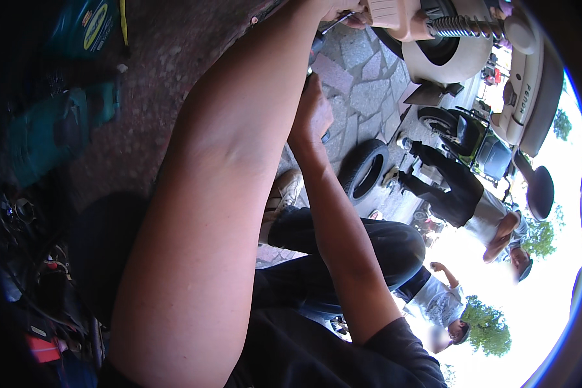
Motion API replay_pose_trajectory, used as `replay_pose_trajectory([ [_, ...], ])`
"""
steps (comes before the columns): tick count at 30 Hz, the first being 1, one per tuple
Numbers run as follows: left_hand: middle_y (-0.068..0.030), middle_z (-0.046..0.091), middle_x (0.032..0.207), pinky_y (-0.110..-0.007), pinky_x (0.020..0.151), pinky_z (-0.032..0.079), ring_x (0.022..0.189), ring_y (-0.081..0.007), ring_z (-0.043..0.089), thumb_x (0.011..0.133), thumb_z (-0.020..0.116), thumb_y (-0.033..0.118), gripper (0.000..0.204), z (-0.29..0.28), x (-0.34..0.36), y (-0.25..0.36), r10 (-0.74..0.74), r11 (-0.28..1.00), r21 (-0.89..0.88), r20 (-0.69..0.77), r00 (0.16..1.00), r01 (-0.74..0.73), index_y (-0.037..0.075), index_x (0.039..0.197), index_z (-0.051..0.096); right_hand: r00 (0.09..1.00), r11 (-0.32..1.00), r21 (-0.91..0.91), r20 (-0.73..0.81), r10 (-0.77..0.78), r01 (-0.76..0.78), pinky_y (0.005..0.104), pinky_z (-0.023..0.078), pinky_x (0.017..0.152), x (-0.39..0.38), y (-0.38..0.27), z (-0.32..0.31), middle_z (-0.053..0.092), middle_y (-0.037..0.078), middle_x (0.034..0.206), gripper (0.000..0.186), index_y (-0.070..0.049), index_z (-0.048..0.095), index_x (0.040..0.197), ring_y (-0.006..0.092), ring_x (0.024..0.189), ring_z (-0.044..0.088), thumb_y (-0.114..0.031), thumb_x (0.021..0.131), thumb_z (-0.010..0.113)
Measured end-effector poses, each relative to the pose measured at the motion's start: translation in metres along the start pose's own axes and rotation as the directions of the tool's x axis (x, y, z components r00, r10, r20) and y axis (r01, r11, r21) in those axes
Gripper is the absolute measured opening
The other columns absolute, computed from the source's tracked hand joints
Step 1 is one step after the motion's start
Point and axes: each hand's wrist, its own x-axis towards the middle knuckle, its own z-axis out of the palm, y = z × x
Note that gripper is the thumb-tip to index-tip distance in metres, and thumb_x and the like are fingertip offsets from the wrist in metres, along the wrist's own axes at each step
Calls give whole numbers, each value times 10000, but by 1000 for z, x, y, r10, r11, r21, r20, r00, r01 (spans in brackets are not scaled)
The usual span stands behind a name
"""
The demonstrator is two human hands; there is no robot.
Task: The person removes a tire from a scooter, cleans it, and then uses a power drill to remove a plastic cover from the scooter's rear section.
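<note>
At the top edge, my left hand is partly cut off by the picture's rim. Its fingers look curled against the beige scooter part, and what they hold is hidden. Lower down, my right hand is closed round a dark power driver with blue parts. Its thin metal shaft points up toward my left fingers and the beige part. My left forearm hides much of the tool. Beside the beige part are a coil-spring shock absorber and the scooter's wheel.
A loose tyre lies on the stone paving. Two people stand to the right, near a parked motorcycle. At the left are a teal bottle, a teal case and a dark clutter of cables and parts.
</note>
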Motion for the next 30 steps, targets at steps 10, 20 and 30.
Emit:
replay_pose_trajectory([
  [10,-268,666,1239,-432,985,535,1193,-354,652,933,530,233,375,-29,0,-46,-33,812,574,-132,991,104,7,1171,711,993,994,97,102,-52,42,555,509,807,-33,1,13,698,248,967,374,-45,570,1075,470,919,667,-241,805,739],
  [20,-246,684,1214,-452,945,542,1132,-370,674,993,508,372,439,-9,28,-16,98,759,651,-157,983,28,6,1116,718,998,994,99,42,-52,48,544,502,831,-10,-7,-4,714,247,958,378,-55,551,1073,470,952,667,-294,833,720],
  [30,-165,724,974,-425,720,582,878,-295,712,941,581,178,208,-4,54,26,-79,854,-518,-39,996,47,12,1006,688,986,986,32,-49,-162,164,546,513,819,32,-14,-23,717,243,952,358,-62,555,1083,464,927,681,-274,838,707],
])
